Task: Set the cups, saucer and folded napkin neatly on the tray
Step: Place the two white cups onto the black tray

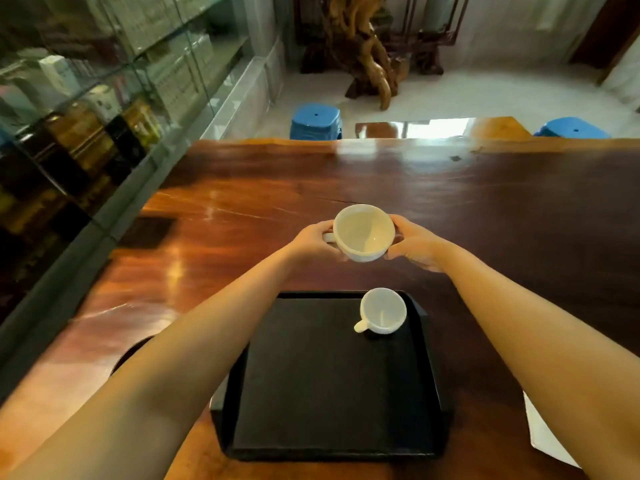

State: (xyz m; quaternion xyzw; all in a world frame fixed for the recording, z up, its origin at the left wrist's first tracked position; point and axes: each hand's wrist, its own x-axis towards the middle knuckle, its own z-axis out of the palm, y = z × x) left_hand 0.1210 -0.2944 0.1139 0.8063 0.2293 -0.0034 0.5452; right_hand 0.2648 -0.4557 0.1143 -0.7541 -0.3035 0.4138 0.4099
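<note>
Head view: both hands, left hand (313,242) and right hand (414,242), cup the large cup (363,233) above the bench (519,216), beyond the tray (332,448). Keep it level, lower beside the small cup (382,310), clear of its handle.

Glossy wood table (450,202), matt tray (311,393)

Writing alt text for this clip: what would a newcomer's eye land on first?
First, the large white cup held up over the dark wooden table, the left hand at its handle side and the right hand on the other. Next, the black tray near the table's front edge, with a smaller white cup upright in its far right corner. Two blue stools stand beyond the table.
</note>
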